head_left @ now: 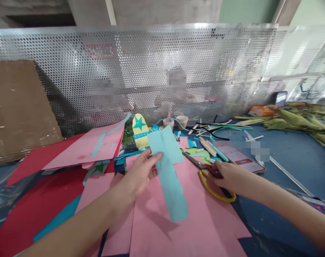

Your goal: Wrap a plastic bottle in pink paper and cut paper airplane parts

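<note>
My left hand (141,172) holds a long light blue paper strip (170,175) by its left edge, lifted above a pink paper sheet (178,228). The strip's upper part is folded into a wider flap. My right hand (229,177) rests on the yellow-handled scissors (210,178), which lie on the table at the pink sheet's right edge; its fingers touch the handles, blades pointing up-left.
Red and pink sheets (79,150) spread to the left, a cardboard board (18,110) leans at far left. A yellow shape with a teal star (140,129), small cups (175,122), sticks and paper scraps, a phone (240,157) and corn husks (299,119) lie before a perforated metal screen (151,67).
</note>
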A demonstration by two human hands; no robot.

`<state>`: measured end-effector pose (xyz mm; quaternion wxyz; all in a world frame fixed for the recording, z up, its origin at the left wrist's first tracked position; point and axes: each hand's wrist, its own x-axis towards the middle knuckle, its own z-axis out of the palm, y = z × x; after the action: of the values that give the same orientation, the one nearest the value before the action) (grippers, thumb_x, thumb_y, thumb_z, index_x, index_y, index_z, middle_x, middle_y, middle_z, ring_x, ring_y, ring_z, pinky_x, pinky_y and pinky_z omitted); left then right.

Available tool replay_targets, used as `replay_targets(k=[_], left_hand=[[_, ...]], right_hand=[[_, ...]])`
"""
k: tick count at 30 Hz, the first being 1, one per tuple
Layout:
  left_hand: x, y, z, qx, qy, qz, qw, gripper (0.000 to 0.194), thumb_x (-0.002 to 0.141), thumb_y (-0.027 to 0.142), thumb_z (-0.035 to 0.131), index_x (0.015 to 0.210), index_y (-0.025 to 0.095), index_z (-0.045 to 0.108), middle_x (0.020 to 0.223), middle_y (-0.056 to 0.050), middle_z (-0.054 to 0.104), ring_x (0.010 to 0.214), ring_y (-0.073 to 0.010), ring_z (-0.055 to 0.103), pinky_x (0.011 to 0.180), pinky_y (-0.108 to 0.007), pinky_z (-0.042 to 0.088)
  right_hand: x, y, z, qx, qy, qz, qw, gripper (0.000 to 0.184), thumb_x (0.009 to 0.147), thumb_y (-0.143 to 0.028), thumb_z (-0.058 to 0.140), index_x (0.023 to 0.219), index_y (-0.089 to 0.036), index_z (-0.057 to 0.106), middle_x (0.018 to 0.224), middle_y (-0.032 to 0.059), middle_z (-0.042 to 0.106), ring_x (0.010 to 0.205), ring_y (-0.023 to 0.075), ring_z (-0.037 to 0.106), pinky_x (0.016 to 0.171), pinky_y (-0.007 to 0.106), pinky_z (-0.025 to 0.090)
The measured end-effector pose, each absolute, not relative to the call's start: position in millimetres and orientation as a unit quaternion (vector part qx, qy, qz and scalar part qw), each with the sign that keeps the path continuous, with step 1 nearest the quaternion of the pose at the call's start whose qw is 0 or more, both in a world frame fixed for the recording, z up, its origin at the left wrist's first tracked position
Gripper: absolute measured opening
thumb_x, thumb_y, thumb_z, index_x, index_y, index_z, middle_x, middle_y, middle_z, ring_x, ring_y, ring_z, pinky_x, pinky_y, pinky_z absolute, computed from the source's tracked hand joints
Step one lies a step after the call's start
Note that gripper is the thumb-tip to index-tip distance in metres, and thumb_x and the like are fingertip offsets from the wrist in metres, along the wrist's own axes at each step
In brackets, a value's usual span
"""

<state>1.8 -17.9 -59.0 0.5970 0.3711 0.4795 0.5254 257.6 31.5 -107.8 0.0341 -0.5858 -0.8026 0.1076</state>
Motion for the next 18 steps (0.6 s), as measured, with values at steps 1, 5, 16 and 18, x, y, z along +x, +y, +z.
replay_targets(k=[1,5,16,18], left_hand=[[1.4,-18.1,-58.6,0.364,0.487,0.529,0.592,0.022,0.079,0.024,0.074,0.1,0.02,0.07,0.09,-0.003,0.074,0.077,-0.0166,0.069,0.073,-0.029,0.057],[-0.1,-16.8,-64.2,0.351,0.501,0.549,0.57,0.017,0.08,0.024,0.072,0.095,0.019,0.069,0.082,-0.003,0.073,0.066,-0.0146,0.068,0.066,-0.026,0.056],[-3.0,-13.9,-66.0,0.377,0.456,0.65,0.477,0.046,0.069,0.045,0.082,0.102,0.019,0.064,0.079,-0.002,0.073,0.068,-0.0178,0.068,0.063,-0.028,0.056],[-4.9,-12.9,-62.9,0.374,0.441,0.667,0.469,0.047,0.067,0.046,0.083,0.101,0.019,0.064,0.078,-0.001,0.072,0.067,-0.0159,0.066,0.062,-0.026,0.055]], right_hand=[[258.7,32.5,-107.6,-0.589,-0.797,0.127,0.04,0.013,0.085,-0.029,0.058,0.08,-0.017,0.056,0.077,0.0168,0.069,0.075,0.0336,0.068,0.063,0.036,0.043],[259.3,31.3,-98.1,-0.6,-0.761,0.233,0.088,0.021,0.086,-0.04,0.053,0.08,-0.02,0.052,0.07,0.0099,0.065,0.068,0.0263,0.064,0.059,0.034,0.043],[213.8,-19.2,-110.2,-0.292,-0.498,0.751,0.32,0.062,0.074,-0.086,0.045,0.074,-0.024,0.044,0.055,-0.0086,0.034,0.039,0.0065,0.025,0.036,0.02,0.027],[212.3,-25.1,-120.8,-0.277,-0.518,0.758,0.284,0.065,0.077,-0.088,0.035,0.072,-0.024,0.045,0.056,-0.0071,0.035,0.039,0.0064,0.025,0.038,0.021,0.031]])
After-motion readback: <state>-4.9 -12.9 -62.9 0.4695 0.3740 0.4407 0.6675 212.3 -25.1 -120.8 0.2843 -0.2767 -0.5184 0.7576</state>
